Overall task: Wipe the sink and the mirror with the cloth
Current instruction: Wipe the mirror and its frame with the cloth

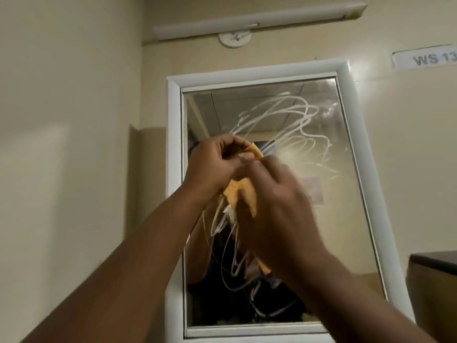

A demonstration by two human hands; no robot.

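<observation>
A white-framed mirror [326,115] hangs on the cream wall straight ahead, its glass streaked with looping white lines of cleaner. Both hands are raised in front of its middle. My left hand [210,164] grips the top of an orange cloth [241,191] with curled fingers. My right hand [279,209], blurred, holds the lower part of the same cloth, which hangs bunched between the two hands. The sink is out of view.
A tube light fitting [259,21] runs along the wall above the mirror, with a round white mount [234,38] under it. A label reading "WS 13" [427,59] is at the upper right. A dark-topped counter or cabinet [435,288] stands at the right edge.
</observation>
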